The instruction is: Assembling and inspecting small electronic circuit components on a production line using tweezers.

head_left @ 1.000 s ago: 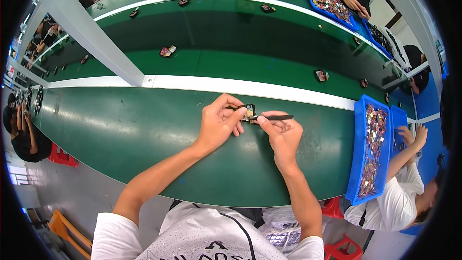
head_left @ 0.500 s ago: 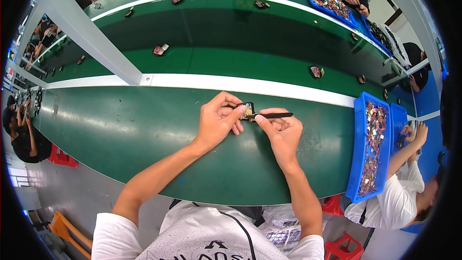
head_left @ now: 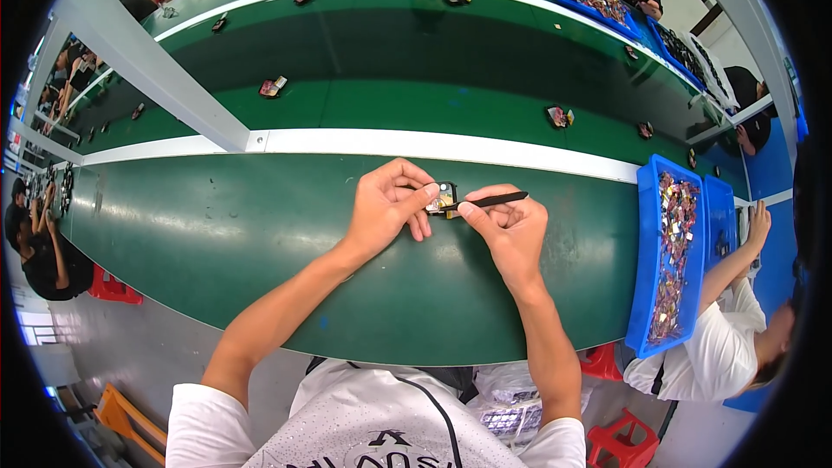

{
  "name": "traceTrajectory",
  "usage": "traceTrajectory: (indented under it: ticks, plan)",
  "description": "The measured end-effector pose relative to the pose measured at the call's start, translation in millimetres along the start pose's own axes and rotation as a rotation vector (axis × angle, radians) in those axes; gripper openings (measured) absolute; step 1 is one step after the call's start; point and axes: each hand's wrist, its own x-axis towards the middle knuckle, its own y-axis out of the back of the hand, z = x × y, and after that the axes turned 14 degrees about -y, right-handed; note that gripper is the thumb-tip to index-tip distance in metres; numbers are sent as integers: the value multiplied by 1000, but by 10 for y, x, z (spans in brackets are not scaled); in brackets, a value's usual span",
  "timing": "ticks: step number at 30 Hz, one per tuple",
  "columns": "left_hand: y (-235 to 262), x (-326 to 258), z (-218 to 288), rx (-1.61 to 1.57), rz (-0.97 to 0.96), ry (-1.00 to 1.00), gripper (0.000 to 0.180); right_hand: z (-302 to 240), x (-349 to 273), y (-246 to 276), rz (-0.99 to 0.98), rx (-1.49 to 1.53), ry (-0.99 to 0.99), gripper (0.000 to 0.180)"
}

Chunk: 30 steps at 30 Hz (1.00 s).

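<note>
Between my hands, above the green table, is a small black square-framed part (head_left: pixel 445 197) with a pale and yellowish inside; it looks like a watch-sized casing. My left hand (head_left: pixel 388 206) pinches it at its left side between thumb and fingers. In my right hand (head_left: pixel 509 230) is a slim black tool, probably tweezers (head_left: pixel 498 199), held like a pen. Its tip points left and touches or nearly touches the lower right of the casing. The fingertips hide part of both things, and the inner details are too small to make out.
A blue tray (head_left: pixel 640 295) full of small reddish and metallic parts stands at the table's right end. Past the white rail (head_left: pixel 364 140) runs a green conveyor belt (head_left: pixel 364 108) with scattered small assemblies (head_left: pixel 559 117). A white-sleeved person (head_left: pixel 719 347) works at the right. A grey post (head_left: pixel 156 61) rises at the left.
The casing now faces more toward me, showing its pale inside. My right hand has tilted the black tool so its rear end sits higher. Belt items appear slightly further left.
</note>
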Motion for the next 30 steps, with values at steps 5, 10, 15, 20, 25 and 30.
traceTrajectory:
  ticks: [5, 10, 15, 20, 25, 30]
  plan:
    - [22, 19, -13, -29, -32, 34, 18, 9, 3, 11, -25, 66, -23, 14]
    - [-44, -42, -73, 0, 38, -48, 19, 23, -31, -37, 1, 110, -69, 15]
    - [-46, -55, -80, -1, 49, -44, 19, 47, -37, -41, 16, 105, -83, 15]
    - [19, -23, -46, -23, 24, -4, 18, -7, -35, -28, -17, 140, -133, 15]
    - [84, 45, 36, -8, -56, 123, 19, -56, -45, -24, -29, 125, -170, 15]
    - [95, 58, 41, -11, -59, 140, 19, -72, -35, -24, -29, 132, -195, 15]
